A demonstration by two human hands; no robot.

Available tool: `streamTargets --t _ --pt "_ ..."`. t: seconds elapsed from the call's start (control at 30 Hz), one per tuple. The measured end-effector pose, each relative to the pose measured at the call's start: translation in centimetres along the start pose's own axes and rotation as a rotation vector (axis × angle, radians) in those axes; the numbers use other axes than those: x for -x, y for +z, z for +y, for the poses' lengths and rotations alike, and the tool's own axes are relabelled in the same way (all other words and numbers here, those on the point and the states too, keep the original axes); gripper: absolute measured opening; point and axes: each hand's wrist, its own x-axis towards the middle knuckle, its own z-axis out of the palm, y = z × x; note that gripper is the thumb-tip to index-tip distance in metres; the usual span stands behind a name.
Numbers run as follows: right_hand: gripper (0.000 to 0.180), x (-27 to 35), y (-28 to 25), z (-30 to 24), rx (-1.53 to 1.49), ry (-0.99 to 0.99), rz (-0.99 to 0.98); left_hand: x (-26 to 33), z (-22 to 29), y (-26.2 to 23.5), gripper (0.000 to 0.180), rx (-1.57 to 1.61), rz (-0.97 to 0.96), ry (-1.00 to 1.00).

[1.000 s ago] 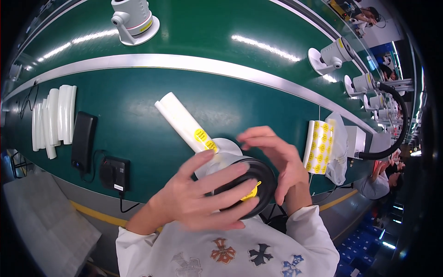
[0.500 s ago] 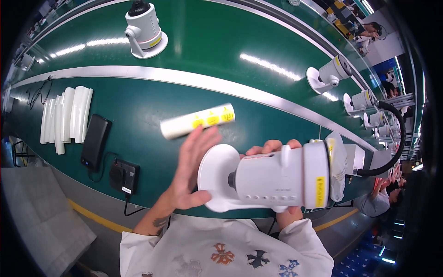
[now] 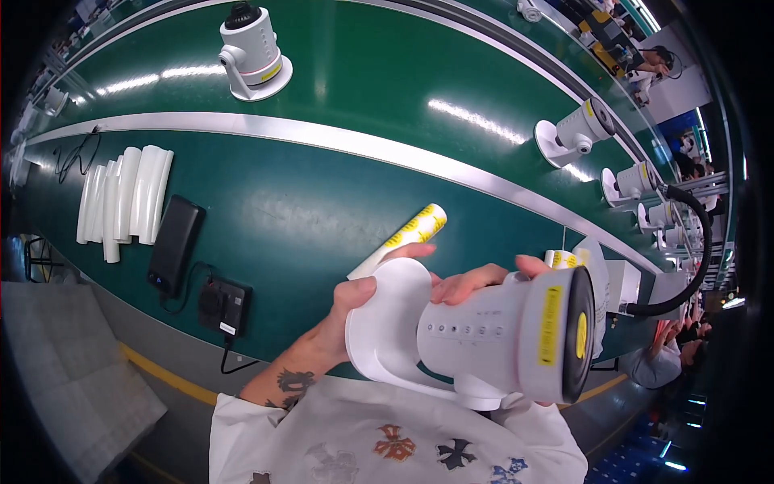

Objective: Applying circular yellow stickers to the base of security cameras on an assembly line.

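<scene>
Two hands | your left hand (image 3: 355,310) grips white camera (image 3: 484,339) base | right hand (image 3: 484,281) clasps its body | above green belt (image 3: 322,210)

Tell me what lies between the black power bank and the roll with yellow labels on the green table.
Nothing: in the head view, only bare green table separates the power bank from the label roll.

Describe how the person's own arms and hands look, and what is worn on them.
Both hands are bare, with no gloves. The left hand joins a bare forearm bearing a dark tattoo. A white short sleeve with cross-shaped prints begins near the elbow. The right hand shows only its fingers.
</scene>
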Motion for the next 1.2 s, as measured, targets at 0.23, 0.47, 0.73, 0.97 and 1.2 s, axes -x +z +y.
streamTargets --t 0.23,0.47,0.73,0.97,1.2 --pt "0.076 -4.0 -5.5 -3.3 0.934 0.447 -0.567 -0.1 1.5 -0.2 0.058 -0.261 0.176 -0.194" --pt "0.080 -7.2 -2.5 -4.1 1.565 0.917 -0.922 -1.7 1.2 1.2 0.061 -0.623 0.214 -0.213" --pt "0.092 -5.3 -6.9 -7.1 1.153 0.258 -0.525 -1.6 2.7 -0.3 0.062 -0.427 0.231 0.047" --pt "0.059 -12.5 -4.8 -7.7 1.237 -0.017 -0.015 -4.6 4.1 -4.1 0.050 -0.881 0.630 0.698" --pt "0.058 -27.2 -10.0 -3.5 1.876 -0.118 -0.018 -4.8 1.0 -4.0 0.057 -2.104 0.473 0.538"
